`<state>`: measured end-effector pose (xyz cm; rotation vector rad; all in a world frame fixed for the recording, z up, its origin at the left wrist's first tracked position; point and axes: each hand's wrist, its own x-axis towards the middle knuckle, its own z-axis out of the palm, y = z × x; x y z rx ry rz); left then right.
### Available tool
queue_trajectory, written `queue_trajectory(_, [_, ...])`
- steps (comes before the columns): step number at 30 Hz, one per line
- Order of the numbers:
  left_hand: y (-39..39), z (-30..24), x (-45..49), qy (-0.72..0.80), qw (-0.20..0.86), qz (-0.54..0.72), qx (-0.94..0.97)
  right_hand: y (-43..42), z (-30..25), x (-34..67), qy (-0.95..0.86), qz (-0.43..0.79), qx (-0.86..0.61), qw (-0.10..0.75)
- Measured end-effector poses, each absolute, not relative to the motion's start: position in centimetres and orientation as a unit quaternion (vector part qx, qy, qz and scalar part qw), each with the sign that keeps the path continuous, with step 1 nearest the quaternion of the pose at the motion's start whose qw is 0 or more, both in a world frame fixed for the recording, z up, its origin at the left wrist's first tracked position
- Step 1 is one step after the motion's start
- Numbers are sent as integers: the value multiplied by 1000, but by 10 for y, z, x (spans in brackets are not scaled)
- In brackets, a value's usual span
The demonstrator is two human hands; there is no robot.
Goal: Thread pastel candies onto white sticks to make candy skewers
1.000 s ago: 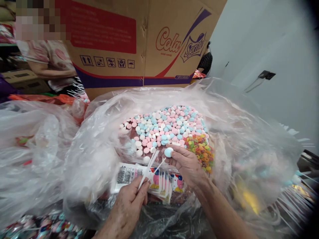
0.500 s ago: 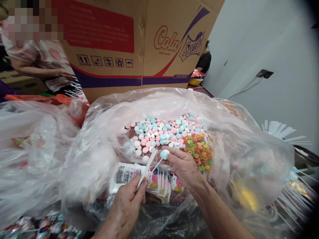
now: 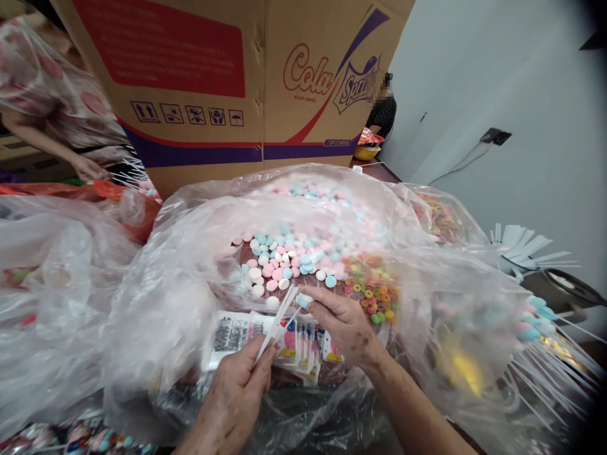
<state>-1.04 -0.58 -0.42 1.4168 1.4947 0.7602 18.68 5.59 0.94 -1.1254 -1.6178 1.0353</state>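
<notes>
My left hand (image 3: 244, 376) is closed around a few flat white sticks (image 3: 277, 322), which point up and to the right. Between the thumb and fingers of my right hand (image 3: 345, 322) is a pale blue candy (image 3: 304, 301), turned partly edge-on beside the stick tips. One thin stick leads from the candy down to my left hand. Beyond both hands lie loose pink, white and blue candies (image 3: 279, 264), many blurred behind clear plastic. Small coloured ring gummies (image 3: 377, 297) are to the right. Printed wrappers (image 3: 303, 347) and a white printed packet (image 3: 232, 338) lie beneath my hands.
Clear plastic bagging (image 3: 156, 303) surrounds the candies. A large carton (image 3: 199, 69) stands behind. White sticks (image 3: 526, 243) fan out at the right, above stick candies (image 3: 535, 322). One person (image 3: 52, 101) works at the left; another (image 3: 383, 114) is partly hidden behind the carton.
My right hand has shifted left and turned the blue candy, bringing it closer to the stick tips. More candies now show through the plastic at the back. The person at the left has lowered a hand.
</notes>
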Motion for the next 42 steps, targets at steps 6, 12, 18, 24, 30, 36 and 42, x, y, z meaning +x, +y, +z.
queue_trajectory(6, [-8,-10,-12,589,462,328,576,55,7,189,-664,425,-453,416])
queue_trajectory(12, [-12,-19,-7,583,467,343,570,51,2,183,-659,434,-461,406])
queue_trajectory(18, [-16,-27,0,581,460,401,538,45,-3,182,-744,286,-425,428])
queue_trajectory(24, [-18,-26,4,579,454,436,518,36,7,176,-804,139,-390,427])
queue_trajectory(30, [-7,-19,7,550,485,414,539,22,14,159,-823,123,-339,439])
queue_trajectory(36, [-2,-9,3,547,485,379,567,31,21,223,-715,89,-528,449])
queue_trajectory(42, [-9,-18,1,550,499,371,558,39,5,273,-759,32,-627,173])
